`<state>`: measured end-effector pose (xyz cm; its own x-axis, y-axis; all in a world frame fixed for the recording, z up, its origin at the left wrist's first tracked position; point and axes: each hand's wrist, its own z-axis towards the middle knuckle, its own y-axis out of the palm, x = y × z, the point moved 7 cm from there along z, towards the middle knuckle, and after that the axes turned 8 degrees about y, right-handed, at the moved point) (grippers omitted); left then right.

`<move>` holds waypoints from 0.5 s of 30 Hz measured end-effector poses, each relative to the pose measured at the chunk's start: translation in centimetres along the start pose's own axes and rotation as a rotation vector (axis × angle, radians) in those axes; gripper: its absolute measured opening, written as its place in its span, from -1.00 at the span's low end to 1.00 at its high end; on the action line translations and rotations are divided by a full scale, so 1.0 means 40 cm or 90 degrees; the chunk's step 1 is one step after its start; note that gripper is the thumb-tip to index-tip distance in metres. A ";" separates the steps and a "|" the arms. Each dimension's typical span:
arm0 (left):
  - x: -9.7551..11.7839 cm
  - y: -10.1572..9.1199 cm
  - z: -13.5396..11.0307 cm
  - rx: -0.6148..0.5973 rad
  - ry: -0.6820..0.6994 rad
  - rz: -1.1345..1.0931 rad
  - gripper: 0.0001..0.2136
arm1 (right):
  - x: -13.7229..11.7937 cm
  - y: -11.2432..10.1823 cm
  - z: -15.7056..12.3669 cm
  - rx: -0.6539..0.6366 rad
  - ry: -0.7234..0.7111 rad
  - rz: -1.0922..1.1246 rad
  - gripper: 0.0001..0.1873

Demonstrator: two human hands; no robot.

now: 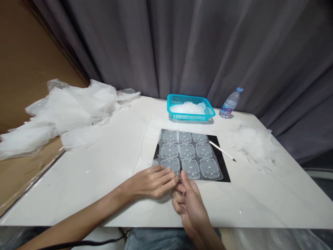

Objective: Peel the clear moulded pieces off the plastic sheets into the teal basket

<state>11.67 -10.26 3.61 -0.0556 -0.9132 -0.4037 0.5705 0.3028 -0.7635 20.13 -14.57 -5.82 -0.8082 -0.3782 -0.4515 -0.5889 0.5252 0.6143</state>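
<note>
A black sheet (223, 170) lies on the white table (104, 163) and carries a grid of clear rounded plastic pieces (187, 151). My left hand (153, 180) lies flat, fingers stretched onto the sheet's near left corner beside the nearest pieces. My right hand (186, 199) is closed in a pinch at the sheet's near edge, fingertips meeting the left hand's fingertips. What the pinch holds is too small to make out.
A thin white stick with a dark tip (222, 151) lies across the sheet's right edge. A turquoise basket (210, 110) with clear plastic stands behind, a water bottle (230, 104) to its right. Clear plastic heaps sit at right (256, 147) and far left (67, 111).
</note>
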 end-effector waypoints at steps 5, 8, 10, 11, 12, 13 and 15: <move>0.003 0.002 -0.004 -0.006 -0.008 0.002 -0.78 | 0.002 -0.002 0.000 0.027 -0.008 0.009 -0.20; 0.004 0.000 -0.005 -0.009 -0.016 0.001 -0.80 | 0.007 -0.003 0.001 0.034 -0.004 0.012 -0.19; 0.005 -0.001 -0.006 -0.007 -0.016 -0.001 -0.78 | 0.008 -0.002 0.002 0.032 -0.002 0.012 -0.19; 0.006 -0.001 -0.007 -0.007 -0.015 -0.003 -0.77 | 0.007 -0.001 0.003 0.030 -0.003 0.011 -0.20; 0.006 -0.001 -0.007 -0.006 -0.013 -0.004 -0.77 | 0.006 0.000 0.003 0.026 -0.006 0.009 -0.20; 0.006 -0.001 -0.008 -0.006 -0.013 -0.005 -0.78 | 0.004 0.000 0.004 0.022 -0.009 0.007 -0.21; 0.007 0.000 -0.008 -0.005 -0.012 -0.005 -0.80 | 0.000 0.001 0.007 0.013 -0.015 0.001 -0.22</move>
<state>11.38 -10.43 3.35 -0.0438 -0.9206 -0.3880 0.5639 0.2978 -0.7703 20.09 -14.36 -5.96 -0.8084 -0.3602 -0.4655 -0.5875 0.5415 0.6013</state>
